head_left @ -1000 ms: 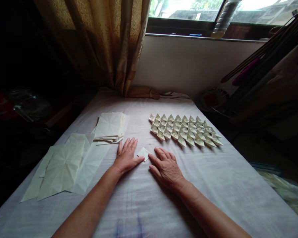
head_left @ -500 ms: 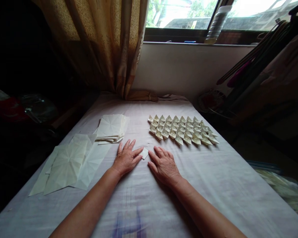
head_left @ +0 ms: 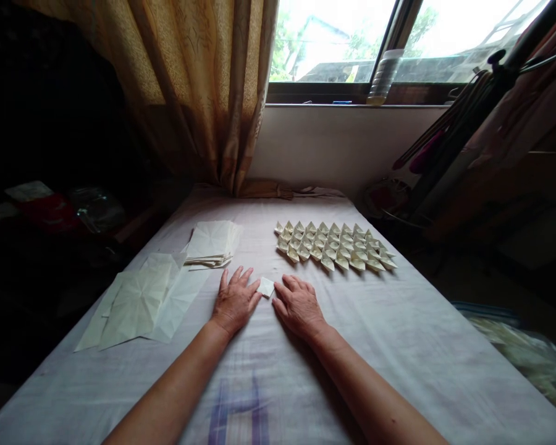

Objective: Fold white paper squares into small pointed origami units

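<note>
A small folded piece of cream paper (head_left: 265,287) lies on the white cloth-covered table (head_left: 398,346), between my two hands. My left hand (head_left: 234,301) rests flat on the cloth just left of it, fingers spread, the thumb tip at its edge. My right hand (head_left: 299,305) lies flat just right of it, fingers stretched forward. Neither hand holds anything. Beyond the hands, several folded paper units (head_left: 333,246) lie arranged in neat rows.
A stack of creased square sheets (head_left: 213,243) lies at the back left, and larger unfolded sheets (head_left: 141,300) spread near the left edge. A curtain (head_left: 204,86) hangs behind. A bottle (head_left: 383,77) stands on the window sill. Clutter fills the right side.
The camera has tilted up, so the table and hands appear lower and smaller. Both hands stay flat beside the small folded paper, with the left thumb drawn slightly closer to it.
</note>
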### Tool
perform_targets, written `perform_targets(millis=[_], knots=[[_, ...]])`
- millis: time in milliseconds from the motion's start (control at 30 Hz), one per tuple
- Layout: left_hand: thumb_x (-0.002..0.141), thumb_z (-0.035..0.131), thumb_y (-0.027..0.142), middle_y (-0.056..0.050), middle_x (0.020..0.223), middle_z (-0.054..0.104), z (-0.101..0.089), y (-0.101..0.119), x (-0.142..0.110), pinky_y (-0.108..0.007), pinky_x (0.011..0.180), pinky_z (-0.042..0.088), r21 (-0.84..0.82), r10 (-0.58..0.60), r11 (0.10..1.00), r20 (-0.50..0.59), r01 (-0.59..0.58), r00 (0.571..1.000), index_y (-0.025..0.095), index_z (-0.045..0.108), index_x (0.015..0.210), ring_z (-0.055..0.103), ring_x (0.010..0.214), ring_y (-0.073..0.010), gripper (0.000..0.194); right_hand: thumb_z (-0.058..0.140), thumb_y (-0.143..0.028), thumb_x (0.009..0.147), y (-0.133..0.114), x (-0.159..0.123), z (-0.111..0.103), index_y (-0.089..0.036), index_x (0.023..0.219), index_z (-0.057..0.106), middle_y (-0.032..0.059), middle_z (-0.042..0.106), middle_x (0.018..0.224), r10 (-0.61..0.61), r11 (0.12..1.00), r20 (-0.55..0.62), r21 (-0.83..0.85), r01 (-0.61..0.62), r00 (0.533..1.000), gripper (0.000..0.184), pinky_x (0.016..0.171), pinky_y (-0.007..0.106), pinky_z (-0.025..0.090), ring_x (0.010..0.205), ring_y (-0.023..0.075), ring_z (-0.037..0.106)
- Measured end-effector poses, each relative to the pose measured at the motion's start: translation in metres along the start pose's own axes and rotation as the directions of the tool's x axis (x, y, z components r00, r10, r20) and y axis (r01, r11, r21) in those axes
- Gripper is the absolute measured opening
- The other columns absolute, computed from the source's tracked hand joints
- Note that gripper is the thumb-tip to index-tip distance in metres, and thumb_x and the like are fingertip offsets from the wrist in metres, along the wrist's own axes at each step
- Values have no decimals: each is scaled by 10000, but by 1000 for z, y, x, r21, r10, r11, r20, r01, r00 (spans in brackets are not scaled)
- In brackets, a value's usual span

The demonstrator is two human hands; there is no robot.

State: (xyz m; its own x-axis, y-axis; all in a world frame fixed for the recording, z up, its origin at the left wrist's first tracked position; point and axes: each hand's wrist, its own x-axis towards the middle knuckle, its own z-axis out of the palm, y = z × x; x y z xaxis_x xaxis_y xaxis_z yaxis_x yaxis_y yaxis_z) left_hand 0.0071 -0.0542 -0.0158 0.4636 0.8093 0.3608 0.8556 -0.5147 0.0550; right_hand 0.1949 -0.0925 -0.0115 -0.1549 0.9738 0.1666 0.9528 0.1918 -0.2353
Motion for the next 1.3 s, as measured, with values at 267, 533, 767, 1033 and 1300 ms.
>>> perform_targets(millis=[267,533,767,1033,1300], knots=[[946,556,314,-46,1202,700,-4,0,-7,-487,1081,364,-139,232,961,-66,-239,971,293,679,1154,611,1146,-236,242,551,-309,910,-4,-8,-1,-228,1131,677,70,632,1281,-67,995,-72,75,72,995,267,1054,392,348,1234,256,513],[951,538,320,-43,1031,748,-10,-1,-5,-346,898,495,-246,211,946,-22,-210,977,238,708,1030,673,962,-192,206,584,-296,896,-5,-6,-2,-218,1089,694,91,649,1260,-81,993,-112,72,90,990,236,1020,417,383,1207,267,536],[959,517,322,-65,947,740,-8,-3,-1,-348,850,506,-268,166,949,-22,-165,986,204,683,1037,674,895,-204,217,588,-284,902,3,5,5,-265,1019,731,57,667,1237,-127,985,-115,103,139,985,186,974,398,404,1165,253,560],[953,513,253,-54,981,695,-9,-13,-1,-333,835,489,-272,152,949,-39,-157,988,214,680,894,609,916,-203,182,572,-251,911,18,18,10,-255,927,729,44,698,1159,-173,960,-130,198,197,976,158,956,375,416,1119,227,589],[910,548,233,-66,1019,663,-9,-11,3,-380,879,475,-354,6,935,49,11,999,205,644,825,584,972,-224,132,576,-278,901,18,19,10,-239,858,679,60,673,1210,-55,958,-105,275,82,993,118,1018,427,365,1243,258,509]])
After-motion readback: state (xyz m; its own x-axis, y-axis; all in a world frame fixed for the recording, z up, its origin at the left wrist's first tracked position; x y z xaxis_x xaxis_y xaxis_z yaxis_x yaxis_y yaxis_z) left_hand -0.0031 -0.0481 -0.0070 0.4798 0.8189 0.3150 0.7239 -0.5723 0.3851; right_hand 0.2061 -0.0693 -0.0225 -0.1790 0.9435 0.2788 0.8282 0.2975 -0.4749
